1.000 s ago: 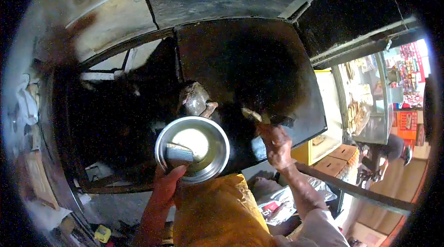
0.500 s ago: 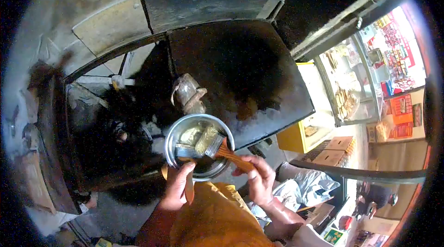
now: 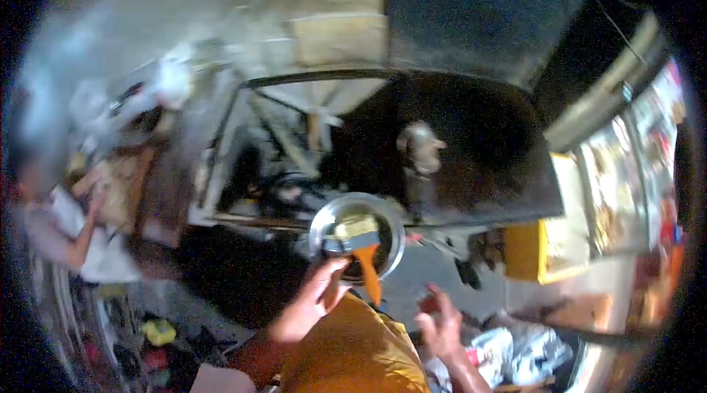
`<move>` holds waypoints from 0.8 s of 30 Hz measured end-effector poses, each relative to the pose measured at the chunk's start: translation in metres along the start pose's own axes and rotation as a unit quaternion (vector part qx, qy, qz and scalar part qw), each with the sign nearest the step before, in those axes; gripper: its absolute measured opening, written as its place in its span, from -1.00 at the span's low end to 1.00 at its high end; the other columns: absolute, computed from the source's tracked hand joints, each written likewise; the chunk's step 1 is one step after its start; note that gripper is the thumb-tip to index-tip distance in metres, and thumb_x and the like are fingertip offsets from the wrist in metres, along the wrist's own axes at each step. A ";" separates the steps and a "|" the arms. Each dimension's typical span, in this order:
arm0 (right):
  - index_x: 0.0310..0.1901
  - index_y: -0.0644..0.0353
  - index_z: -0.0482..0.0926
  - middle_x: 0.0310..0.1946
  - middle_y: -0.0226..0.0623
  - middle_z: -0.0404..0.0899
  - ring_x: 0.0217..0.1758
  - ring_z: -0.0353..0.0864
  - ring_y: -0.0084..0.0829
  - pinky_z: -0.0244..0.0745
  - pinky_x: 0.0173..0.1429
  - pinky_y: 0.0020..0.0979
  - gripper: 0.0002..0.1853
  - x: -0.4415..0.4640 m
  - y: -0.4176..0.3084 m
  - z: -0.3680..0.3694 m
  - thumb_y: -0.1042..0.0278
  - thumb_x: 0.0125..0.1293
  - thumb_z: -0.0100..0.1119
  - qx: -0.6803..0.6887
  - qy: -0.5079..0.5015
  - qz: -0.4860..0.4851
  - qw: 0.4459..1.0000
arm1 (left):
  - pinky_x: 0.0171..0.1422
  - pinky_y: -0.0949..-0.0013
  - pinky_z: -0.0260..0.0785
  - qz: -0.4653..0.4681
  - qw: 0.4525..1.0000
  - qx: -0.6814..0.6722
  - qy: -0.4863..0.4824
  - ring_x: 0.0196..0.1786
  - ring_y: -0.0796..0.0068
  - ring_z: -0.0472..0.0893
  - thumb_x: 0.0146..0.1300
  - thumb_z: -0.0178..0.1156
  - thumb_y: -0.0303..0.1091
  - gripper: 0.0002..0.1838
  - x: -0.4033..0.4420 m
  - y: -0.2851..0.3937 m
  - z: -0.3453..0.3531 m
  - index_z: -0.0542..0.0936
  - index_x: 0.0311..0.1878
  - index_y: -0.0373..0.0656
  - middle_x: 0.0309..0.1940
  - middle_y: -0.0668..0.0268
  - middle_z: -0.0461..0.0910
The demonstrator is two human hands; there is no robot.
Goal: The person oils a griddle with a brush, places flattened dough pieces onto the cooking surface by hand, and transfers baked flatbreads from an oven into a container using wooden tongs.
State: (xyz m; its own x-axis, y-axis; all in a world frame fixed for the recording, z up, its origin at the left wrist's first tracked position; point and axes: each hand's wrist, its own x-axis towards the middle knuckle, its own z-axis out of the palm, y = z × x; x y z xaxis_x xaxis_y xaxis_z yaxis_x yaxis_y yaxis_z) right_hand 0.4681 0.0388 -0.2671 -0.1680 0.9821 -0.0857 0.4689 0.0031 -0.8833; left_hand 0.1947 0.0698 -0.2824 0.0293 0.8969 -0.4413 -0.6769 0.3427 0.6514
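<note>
My left hand (image 3: 317, 299) is closed on the near rim of a round metal bowl (image 3: 398, 229). In the bowl rests a flat paintbrush with pale bristles, a metal band and an orange-brown handle (image 3: 368, 269) hanging over the near rim. Whether a second brush lies under it, I cannot make out through the blur. To the right of the bowl, and apart from it, my right hand (image 3: 442, 325) has its fingers spread and holds nothing. Beyond the bowl, a pale knobbly object (image 3: 421, 149) stands at the dark divider of the pit; its kind is unclear.
A dark metal-framed pit (image 3: 221, 220) lies ahead, partly covered by a dark plate (image 3: 501, 194). At right stand a yellow-sided case (image 3: 524, 253) and plastic bags (image 3: 541, 352). On the far left another person's arm (image 3: 82, 242) reaches over a work surface.
My right hand has let go of the brush, which now lies in the bowl, and has drawn away. The view has swung left, bringing another person into sight.
</note>
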 end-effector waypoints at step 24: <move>0.09 0.06 0.65 -0.12 -0.08 0.71 -0.14 0.73 -0.11 0.66 -0.10 -0.15 -0.60 0.006 -0.015 0.337 0.05 0.31 0.32 -0.133 -0.173 0.267 0.939 | 0.23 -0.21 0.56 0.227 0.961 0.122 0.095 0.02 0.39 0.63 0.20 0.43 -0.36 -0.79 0.244 0.369 -0.449 0.64 -0.11 -0.04 -0.11 0.37 0.66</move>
State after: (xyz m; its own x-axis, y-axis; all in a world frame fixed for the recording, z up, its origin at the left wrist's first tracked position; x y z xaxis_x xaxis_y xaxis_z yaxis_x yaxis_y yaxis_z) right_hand 0.1682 -0.0191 -0.4099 -0.0980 0.7364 -0.6694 0.7581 -0.3806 -0.5296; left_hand -0.3781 0.2896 -0.4274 -0.3799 0.9098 -0.1672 -0.3948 0.0040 0.9188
